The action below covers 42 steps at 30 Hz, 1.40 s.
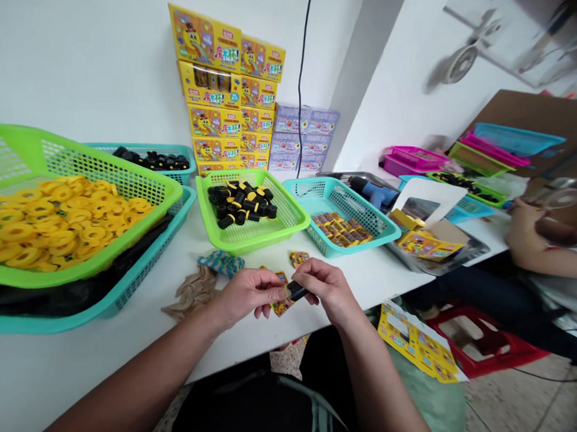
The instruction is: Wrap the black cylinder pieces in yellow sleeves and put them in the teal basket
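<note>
My left hand (247,297) and my right hand (328,292) meet above the white table (107,361). My right fingers pinch a small black cylinder (297,291), and its far end touches a small yellow printed paper piece (281,303). My left fingertips hold that paper against the cylinder. A similar printed piece (299,258) lies just beyond my hands, and a blue patterned scrap (221,264) lies past my left hand. Part of the paper is hidden behind my fingers.
A green basket (251,237) holds black-and-yellow cylinders, and a teal basket (350,203) holds small printed packets. Yellow rings fill a large green basket (97,161) at left. Yellow boxes (229,96) are stacked behind. A co-worker's arm (536,245) is at right.
</note>
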### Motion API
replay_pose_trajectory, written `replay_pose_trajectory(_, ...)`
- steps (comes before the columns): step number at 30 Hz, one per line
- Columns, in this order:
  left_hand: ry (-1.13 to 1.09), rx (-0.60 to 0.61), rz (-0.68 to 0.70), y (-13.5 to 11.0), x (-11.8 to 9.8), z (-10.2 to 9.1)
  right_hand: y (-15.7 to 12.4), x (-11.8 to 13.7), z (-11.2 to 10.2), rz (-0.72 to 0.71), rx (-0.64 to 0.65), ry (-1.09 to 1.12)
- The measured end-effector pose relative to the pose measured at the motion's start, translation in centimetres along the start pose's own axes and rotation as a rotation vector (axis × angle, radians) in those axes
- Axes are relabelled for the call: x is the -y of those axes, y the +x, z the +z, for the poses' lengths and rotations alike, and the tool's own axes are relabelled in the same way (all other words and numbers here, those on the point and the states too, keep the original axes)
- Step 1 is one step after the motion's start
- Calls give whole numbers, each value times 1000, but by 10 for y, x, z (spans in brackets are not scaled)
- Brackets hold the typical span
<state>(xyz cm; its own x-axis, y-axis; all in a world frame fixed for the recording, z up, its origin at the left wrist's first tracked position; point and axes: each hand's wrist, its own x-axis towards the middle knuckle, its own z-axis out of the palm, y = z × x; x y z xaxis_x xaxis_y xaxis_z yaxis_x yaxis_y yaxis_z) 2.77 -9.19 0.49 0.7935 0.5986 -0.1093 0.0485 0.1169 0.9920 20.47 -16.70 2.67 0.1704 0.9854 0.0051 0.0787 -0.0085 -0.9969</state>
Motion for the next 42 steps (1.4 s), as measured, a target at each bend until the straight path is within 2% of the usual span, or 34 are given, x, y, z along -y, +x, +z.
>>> replay_pose_trajectory(7,-91,-45,24,0,-1,8,-2,2,10,-2,31,-133)
replay_pose_trajectory(17,-199,-47,-5,-1,2,8,6,-9,10,93,15,-11)
replay_pose_trajectory(22,-362,3,-52,-1,1,7,4,-9,2,-41,24,11)
replay_pose_trajectory(25,-455,10,-43,-1,1,7,1,-7,3,-212,65,-176)
replay_pose_trajectory(28,-536,-37,-39,1,4,5,0,-9,11,-356,83,-384)
replay_pose_trajectory(32,-595,-39,-62,2,7,4,2,-14,18,-464,38,-470)
replay_pose_trajectory(34,-603,-30,-68,2,7,4,2,-14,17,-511,56,-510)
replay_pose_trajectory(37,-601,-27,-80,2,6,6,0,-10,14,-516,86,-539)
replay_pose_trajectory(42,-549,-58,-115,1,7,7,-3,-4,15,-385,88,-443)
